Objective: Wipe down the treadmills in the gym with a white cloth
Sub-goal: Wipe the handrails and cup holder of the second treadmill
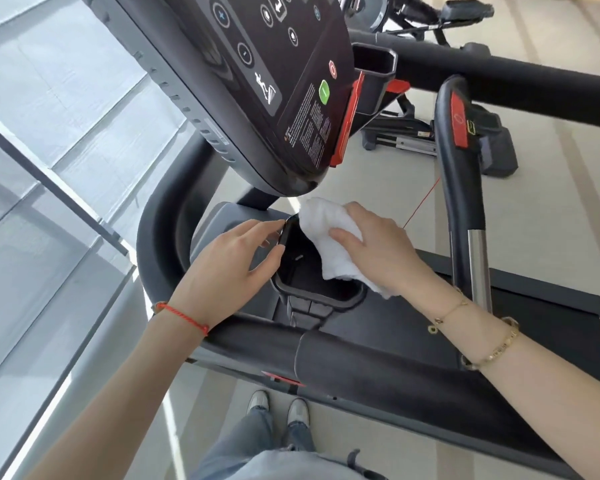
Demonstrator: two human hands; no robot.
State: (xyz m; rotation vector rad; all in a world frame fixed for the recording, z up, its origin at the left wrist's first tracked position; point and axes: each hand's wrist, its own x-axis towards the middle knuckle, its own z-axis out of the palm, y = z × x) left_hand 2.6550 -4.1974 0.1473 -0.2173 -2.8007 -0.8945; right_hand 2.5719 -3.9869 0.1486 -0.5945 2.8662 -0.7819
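At frame centre, my right hand (pixel 371 244) pinches the white cloth (pixel 326 244) over the cup holder (pixel 312 271), left hand (pixel 229 261) spread on its rim; that loose grip could drop it inside.

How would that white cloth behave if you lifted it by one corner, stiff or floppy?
Probably floppy: the white cloth bunches and sags over the rim of the cup holder under the right hand. It looks fluffy, like towelling, so likely light for its size and grippy, not slippery. It should not roll or break; it would just drape.
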